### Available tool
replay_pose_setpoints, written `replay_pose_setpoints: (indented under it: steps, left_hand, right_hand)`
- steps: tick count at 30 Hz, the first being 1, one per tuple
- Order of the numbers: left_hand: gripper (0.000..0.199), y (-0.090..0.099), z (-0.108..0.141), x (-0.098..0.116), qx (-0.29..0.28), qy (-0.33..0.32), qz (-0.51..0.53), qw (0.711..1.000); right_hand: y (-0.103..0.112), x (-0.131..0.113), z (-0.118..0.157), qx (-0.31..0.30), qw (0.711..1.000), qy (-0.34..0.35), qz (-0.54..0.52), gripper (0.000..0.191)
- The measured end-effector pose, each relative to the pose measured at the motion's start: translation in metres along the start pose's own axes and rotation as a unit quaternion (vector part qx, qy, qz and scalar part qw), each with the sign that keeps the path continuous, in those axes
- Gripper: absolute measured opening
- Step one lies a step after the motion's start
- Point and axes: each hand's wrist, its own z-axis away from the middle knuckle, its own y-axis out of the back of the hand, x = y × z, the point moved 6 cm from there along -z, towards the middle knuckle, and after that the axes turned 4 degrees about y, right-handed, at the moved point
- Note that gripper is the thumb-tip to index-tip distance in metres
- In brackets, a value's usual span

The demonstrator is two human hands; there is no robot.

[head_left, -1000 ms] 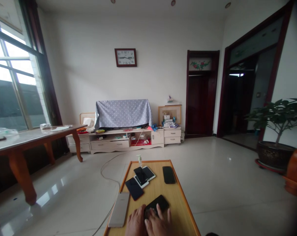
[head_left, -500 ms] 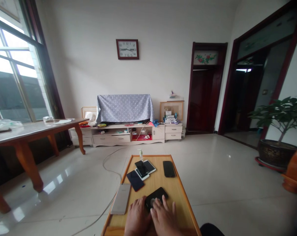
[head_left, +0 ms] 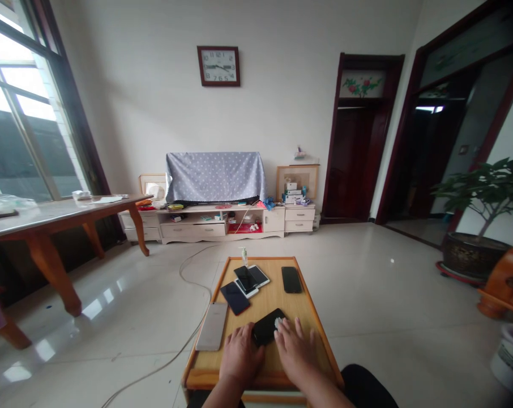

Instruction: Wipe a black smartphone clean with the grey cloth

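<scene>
A black smartphone (head_left: 266,327) lies aslant near the front of the small wooden table (head_left: 301,317). My left hand (head_left: 240,352) grips its left end, thumb along the near edge. Under the fingertips of my right hand (head_left: 296,347) a small crumpled whitish wad (head_left: 278,323), perhaps tissue, presses on the right part of the screen. Beyond lie a dark blue phone (head_left: 235,298), a black phone (head_left: 244,278) on top of white-framed phones (head_left: 260,276), and another black phone (head_left: 291,280) to the right. A silvery tablet (head_left: 212,327) rests at the left edge.
A small clear bottle (head_left: 244,258) stands at the table's far edge. A pale cable (head_left: 184,272) runs over the floor on the left. Further off are a larger table (head_left: 61,224), a low cabinet (head_left: 192,230), a potted plant (head_left: 475,252) and a bucket (head_left: 511,360).
My right hand has slid the wad from the phone's middle toward its right end. My left hand keeps its hold on the phone. The camera has tilted down somewhat.
</scene>
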Motion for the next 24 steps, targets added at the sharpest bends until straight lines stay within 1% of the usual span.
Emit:
replay_pose_setpoints:
  steps: [2,4,6,10,12,14,18,19,21,24]
  left_hand:
    - [0.058,-0.001,0.0,-0.001,-0.004,-0.001,0.002,1.0]
    - [0.058,-0.002,-0.001,-0.002,-0.005,-0.003,0.004,1.0]
    - [0.058,-0.002,-0.001,-0.003,-0.003,-0.005,0.005,1.0]
    - [0.06,-0.002,0.0,-0.002,0.006,-0.006,0.009,1.0]
    - [0.06,-0.002,0.0,-0.002,0.01,-0.008,0.013,1.0]
    - [0.06,-0.004,-0.001,-0.003,0.011,-0.012,0.017,1.0]
    - [0.056,-0.007,-0.003,-0.006,0.007,-0.017,0.02,1.0]
    - [0.055,-0.008,-0.003,-0.007,0.006,-0.017,0.02,1.0]
    - [0.054,-0.009,-0.004,-0.008,0.006,-0.016,0.019,1.0]
    - [0.06,-0.01,-0.005,-0.009,0.011,-0.014,0.019,1.0]
  right_hand:
    - [-0.008,-0.018,0.011,-0.002,0.999,0.049,-0.02,0.056]
    - [-0.012,-0.03,0.019,-0.003,0.996,0.083,-0.042,0.056]
    - [-0.011,-0.026,0.018,-0.007,0.996,0.074,-0.046,0.056]
    - [0.004,0.005,0.002,-0.005,1.0,-0.012,-0.02,0.058]
    - [0.008,0.012,-0.003,-0.001,0.999,-0.03,-0.017,0.058]
    - [0.006,0.005,0.0,0.0,1.0,-0.014,-0.024,0.057]
    - [-0.008,-0.031,0.015,-0.021,0.994,0.08,-0.07,0.056]
    - [-0.01,-0.037,0.017,-0.028,0.992,0.096,-0.08,0.056]
    - [-0.009,-0.039,0.016,-0.038,0.99,0.1,-0.088,0.057]
    - [0.001,-0.021,0.003,-0.028,0.995,0.054,-0.075,0.058]
